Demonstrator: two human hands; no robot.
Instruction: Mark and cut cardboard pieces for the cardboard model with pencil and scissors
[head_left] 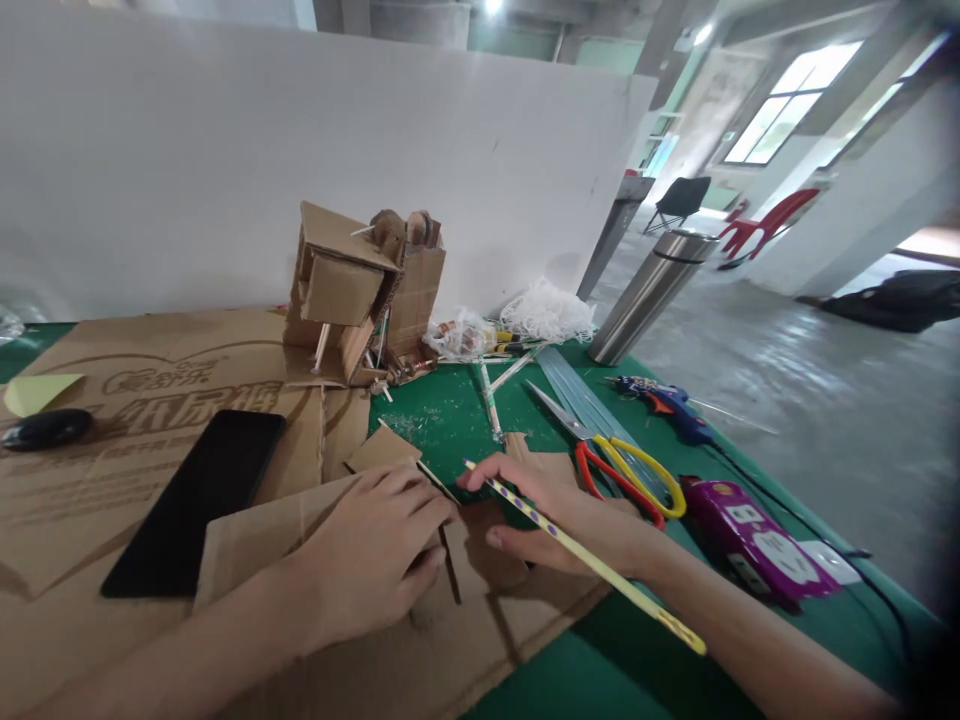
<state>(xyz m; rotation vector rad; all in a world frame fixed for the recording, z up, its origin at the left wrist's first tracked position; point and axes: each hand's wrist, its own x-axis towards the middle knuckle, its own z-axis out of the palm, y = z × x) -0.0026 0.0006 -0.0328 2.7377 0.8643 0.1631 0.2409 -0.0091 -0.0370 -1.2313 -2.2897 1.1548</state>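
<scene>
The left hand (382, 550) lies palm down on a cardboard sheet (480, 640) at the near edge of the table (540, 670), its fingers together and loosely bent; whether they pinch anything underneath, I cannot tell. The right hand (544, 510) is half curled, with thumb and forefinger apart, and has a yellow stick (592, 565) with purple dots lodged among its fingers. The stick slants over the wrist, its plain end pointing to the table's near right corner. Below the right thumb, a smaller piece (487, 545) of cardboard lies on the sheet.

Just beyond the right hand are the scissors (592, 450), blades aimed at the far edge, resting partly over clear sticks (592, 395). Along the right edge stand or lie a steel flask (649, 305) near the far corner, a glue gun (671, 405) and a purple pack (757, 540). A cardboard model (352, 290) stands toward the far edge, before a white board (300, 150), with white strands (551, 312) to its right. Toward the left edge, a phone (199, 505) and a mouse (46, 429) lie on a large printed carton (187, 360).
</scene>
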